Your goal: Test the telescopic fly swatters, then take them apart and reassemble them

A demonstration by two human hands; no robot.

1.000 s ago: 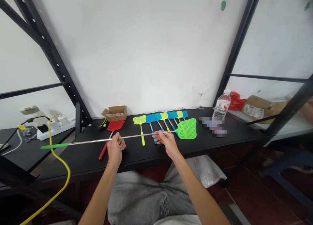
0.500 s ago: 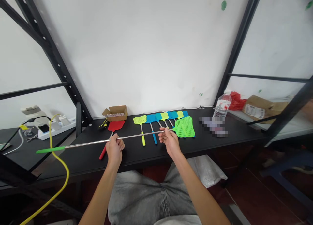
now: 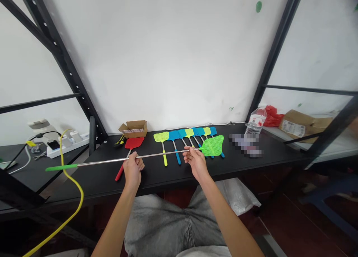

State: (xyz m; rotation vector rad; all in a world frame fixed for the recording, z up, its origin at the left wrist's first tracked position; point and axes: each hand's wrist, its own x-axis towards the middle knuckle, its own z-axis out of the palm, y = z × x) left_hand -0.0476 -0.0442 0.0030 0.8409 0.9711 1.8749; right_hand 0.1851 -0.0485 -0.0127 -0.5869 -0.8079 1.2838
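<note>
Green flyswatter (image 3: pixel 156 154) held over worktop (image 3: pixel 167 178), mesh head (image 3: pixel 213 146) right of red flyswatter (image 3: pixel 134 142). Left hand (image 3: pixel 132 170) closed round shaft (image 3: pixel 103 161) beside red flyswatter; right hand (image 3: pixel 196 162) pinching shaft near mesh head. Probably light, mesh bendy, shaft slick, stiff; handle (image 3: pixel 62 168), left of red flyswatter, likely surest hold.

- A bright green fly swatter (image 3: pixel 159 154), held crosswise above the black tabletop (image 3: pixel 92 182), almost level, tilting up a touch toward its head as I see it.
- Its shaft (image 3: pixel 100 162) is silvery, long and straight, gripped mid-length by the left hand (image 3: pixel 133 170) and near the head by the right hand (image 3: pixel 196 162).
- The head (image 3: pixel 213 146) is broad, round-cornered and full of tiny holes.
- At the left end, a slim green handle (image 3: pixel 60 168).
</note>
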